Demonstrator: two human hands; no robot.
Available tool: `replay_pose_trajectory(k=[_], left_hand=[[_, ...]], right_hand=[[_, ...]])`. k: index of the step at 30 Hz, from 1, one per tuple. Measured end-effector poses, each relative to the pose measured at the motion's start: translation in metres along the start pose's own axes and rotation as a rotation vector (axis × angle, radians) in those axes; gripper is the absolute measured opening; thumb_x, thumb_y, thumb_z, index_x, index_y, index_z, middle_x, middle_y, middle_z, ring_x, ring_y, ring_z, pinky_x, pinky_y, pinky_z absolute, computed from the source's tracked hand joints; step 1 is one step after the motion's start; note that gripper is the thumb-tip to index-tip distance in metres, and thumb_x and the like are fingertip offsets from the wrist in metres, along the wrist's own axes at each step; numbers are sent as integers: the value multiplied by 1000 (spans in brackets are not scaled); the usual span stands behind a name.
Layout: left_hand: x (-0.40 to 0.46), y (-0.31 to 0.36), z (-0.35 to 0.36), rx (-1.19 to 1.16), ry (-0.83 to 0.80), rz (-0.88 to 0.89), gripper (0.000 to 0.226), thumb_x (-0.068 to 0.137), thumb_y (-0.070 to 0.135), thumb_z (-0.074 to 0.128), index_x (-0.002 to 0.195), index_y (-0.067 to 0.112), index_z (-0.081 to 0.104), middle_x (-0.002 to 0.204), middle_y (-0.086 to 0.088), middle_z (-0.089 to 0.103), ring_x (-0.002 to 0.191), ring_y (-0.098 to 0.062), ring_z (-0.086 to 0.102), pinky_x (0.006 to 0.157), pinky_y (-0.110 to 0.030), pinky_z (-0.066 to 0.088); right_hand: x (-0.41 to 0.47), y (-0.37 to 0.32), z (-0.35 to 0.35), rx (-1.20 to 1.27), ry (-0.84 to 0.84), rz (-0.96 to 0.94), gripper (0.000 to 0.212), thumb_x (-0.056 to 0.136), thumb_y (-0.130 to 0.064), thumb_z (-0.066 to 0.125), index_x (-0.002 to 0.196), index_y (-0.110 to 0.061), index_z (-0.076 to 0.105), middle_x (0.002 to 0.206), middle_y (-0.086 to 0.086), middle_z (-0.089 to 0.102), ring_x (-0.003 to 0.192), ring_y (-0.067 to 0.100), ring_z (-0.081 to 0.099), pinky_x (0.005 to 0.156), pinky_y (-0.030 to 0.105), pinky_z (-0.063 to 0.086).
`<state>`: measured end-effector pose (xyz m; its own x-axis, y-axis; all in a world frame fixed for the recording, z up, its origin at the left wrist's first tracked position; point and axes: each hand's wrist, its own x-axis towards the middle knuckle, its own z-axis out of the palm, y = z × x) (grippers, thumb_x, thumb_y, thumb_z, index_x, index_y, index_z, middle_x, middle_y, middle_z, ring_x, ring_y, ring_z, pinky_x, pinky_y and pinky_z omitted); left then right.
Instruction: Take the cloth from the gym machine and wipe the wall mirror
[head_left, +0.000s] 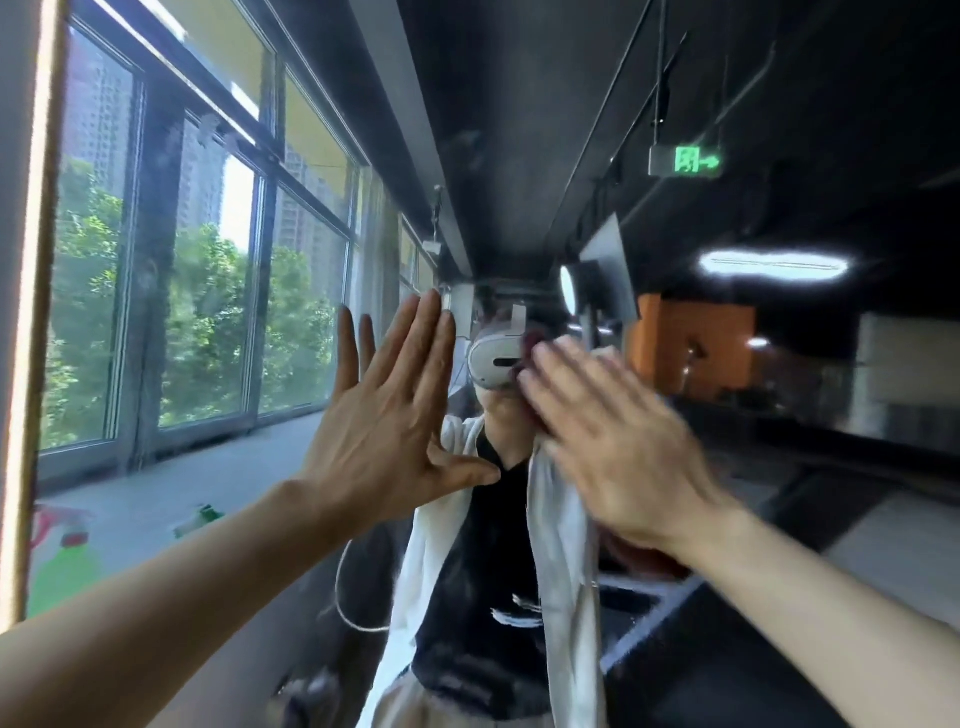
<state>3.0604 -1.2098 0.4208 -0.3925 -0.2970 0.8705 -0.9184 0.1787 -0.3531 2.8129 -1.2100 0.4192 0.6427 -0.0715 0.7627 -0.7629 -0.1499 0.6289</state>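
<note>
The right hand (618, 447) is the grip at work: its fingers lie straight and together, flat against the large wall mirror (779, 467), pressing a dark reddish cloth (530, 345) onto the glass. Only a small dark red edge of that cloth shows past the fingertips, the rest being hidden under the palm, and the hand is blurred. The left hand (395, 415) is spread wide with straight fingers and thumb out, its palm set flat on the mirror just beside the right hand, holding nothing; its own reflected fingers show behind it. Between the two hands the glass reflects a person in a black top and open white shirt, wearing a white head-mounted camera (493, 358). At the mirror's left edge runs a light wooden frame (39, 260). Near the lower left corner the reflection shows a green plastic spray bottle with a red trigger (65, 561), blurred, and farther in a smaller green-capped bottle (200, 519). Reflected tall windows (208, 286) with green trees fill the left side, and a green illuminated exit sign (685, 161) hangs at the upper right.
</note>
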Motion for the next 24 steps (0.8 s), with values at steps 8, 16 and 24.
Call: replay_pose_trajectory(k=[8, 16, 24], left_hand=[[5, -1, -4, -30, 20, 4, 129, 69, 91, 41, 152, -6, 28, 158, -27, 26, 149, -39, 22, 118, -63, -8], [23, -72, -16, -54, 136, -187, 109, 79, 84, 37, 149, 1, 34, 152, -18, 36, 143, -34, 28, 116, -69, 2], [3, -120, -18, -1, 113, -257, 109, 82, 83, 31, 147, -4, 38, 150, -23, 40, 138, -36, 33, 114, -71, 6]], right_hand=[[46, 29, -4, 0, 206, 620, 59, 106, -34, 28, 154, 0, 34, 162, 22, 26, 151, 38, 21, 125, 52, 14], [186, 13, 5, -32, 217, 492, 62, 102, -36, 32, 152, -1, 37, 160, 23, 30, 150, 39, 26, 124, 51, 17], [252, -75, 26, 28, 124, 194, 62, 104, -38, 26, 157, -6, 27, 166, 14, 21, 154, 33, 15, 127, 47, 7]])
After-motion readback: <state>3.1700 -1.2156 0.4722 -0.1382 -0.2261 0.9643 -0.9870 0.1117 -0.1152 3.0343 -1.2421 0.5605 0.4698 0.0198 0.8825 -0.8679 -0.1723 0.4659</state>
